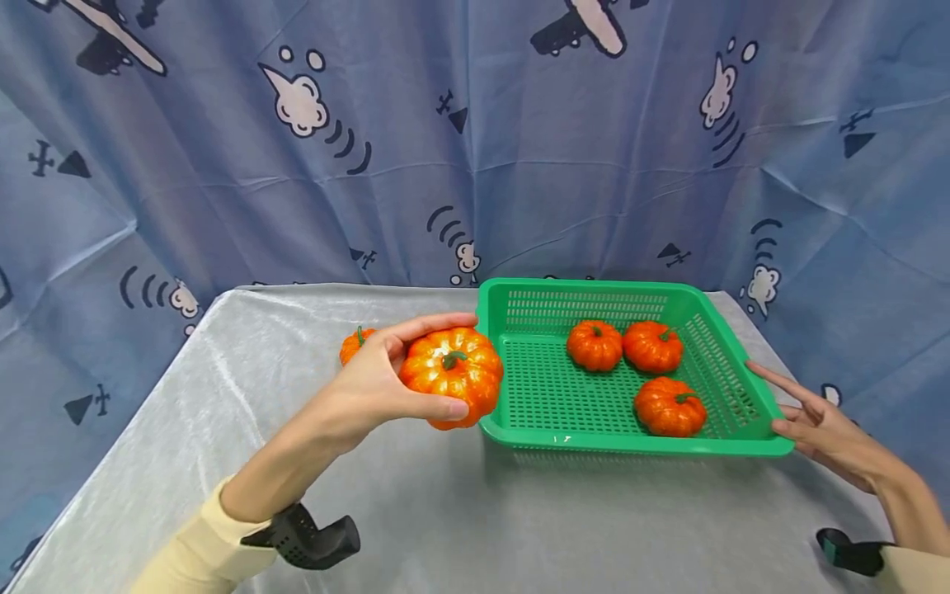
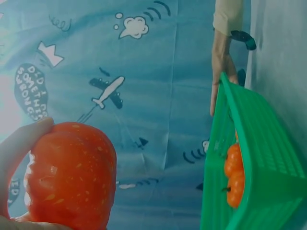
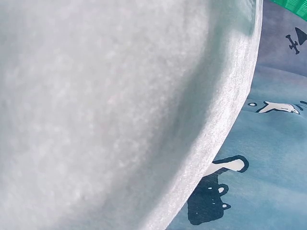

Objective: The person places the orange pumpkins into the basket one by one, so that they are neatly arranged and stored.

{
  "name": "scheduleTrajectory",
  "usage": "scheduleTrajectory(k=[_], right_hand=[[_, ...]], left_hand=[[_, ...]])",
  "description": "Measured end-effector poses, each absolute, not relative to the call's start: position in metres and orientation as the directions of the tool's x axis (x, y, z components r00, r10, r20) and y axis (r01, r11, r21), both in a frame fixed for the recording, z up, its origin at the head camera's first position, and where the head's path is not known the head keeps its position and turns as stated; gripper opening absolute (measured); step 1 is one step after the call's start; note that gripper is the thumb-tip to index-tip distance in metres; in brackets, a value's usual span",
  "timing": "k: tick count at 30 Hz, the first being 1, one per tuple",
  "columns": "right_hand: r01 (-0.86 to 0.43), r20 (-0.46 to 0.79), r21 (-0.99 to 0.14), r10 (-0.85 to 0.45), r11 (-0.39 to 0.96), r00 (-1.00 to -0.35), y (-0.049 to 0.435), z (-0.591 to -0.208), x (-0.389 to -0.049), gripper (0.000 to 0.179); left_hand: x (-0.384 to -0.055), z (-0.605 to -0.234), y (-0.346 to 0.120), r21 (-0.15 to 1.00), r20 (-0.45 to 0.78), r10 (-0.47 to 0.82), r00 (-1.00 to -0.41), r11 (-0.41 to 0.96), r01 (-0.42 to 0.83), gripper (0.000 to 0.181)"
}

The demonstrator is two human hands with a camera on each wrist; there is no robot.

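An orange pumpkin [image 1: 454,371] with a green stem is in my left hand [image 1: 386,379], gripped between thumb and fingers. It is held in front of the left end of a green basket [image 1: 623,445]. In the left wrist view the same pumpkin [image 2: 72,177] shows up close. Three orange pumpkins lie inside the basket: one at the back [image 1: 594,346], one beside it [image 1: 653,347] and one nearer the front [image 1: 671,407]. My right hand [image 1: 834,433] touches the basket's right rim, index finger stretched along it and thumb at the front corner.
Partly hidden behind my left hand, another orange pumpkin [image 1: 355,345] sits on the table. A pale grey cloth [image 1: 245,396] covers the table. Behind it hangs a blue printed curtain [image 1: 416,165]. The right wrist view shows mostly the tablecloth [image 3: 96,105] and its edge.
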State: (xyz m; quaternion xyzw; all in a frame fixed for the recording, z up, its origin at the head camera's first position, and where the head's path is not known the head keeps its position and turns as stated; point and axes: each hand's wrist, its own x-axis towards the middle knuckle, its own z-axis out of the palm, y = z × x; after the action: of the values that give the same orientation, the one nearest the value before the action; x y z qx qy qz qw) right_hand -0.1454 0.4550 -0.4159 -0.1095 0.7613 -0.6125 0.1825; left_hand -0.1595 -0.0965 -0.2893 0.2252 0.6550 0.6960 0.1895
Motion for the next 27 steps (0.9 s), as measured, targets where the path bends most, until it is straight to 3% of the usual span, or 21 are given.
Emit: scheduleTrajectory(k=[7,17,27], right_hand=[[0.040,-0.146,-0.958,-0.364,0.285,-0.920,0.453,-0.415,-0.145,0.070],[0.075,-0.126,-0.987,-0.397,0.143,-0.909,0.456,-0.418,-0.146,0.071],[0.038,-0.116,-0.981,-0.417,0.190,-0.902,0.455,-0.416,-0.146,0.070]], left_hand=[[-0.171,-0.291,-0.066,0.996,0.054,0.584,-0.810,-0.088,0.003,0.068],[-0.187,-0.287,-0.019,0.989,0.075,0.653,-0.754,-0.148,-0.030,0.060],[-0.223,-0.284,0.028,0.990,0.107,0.704,-0.702,-0.139,0.012,0.058]])
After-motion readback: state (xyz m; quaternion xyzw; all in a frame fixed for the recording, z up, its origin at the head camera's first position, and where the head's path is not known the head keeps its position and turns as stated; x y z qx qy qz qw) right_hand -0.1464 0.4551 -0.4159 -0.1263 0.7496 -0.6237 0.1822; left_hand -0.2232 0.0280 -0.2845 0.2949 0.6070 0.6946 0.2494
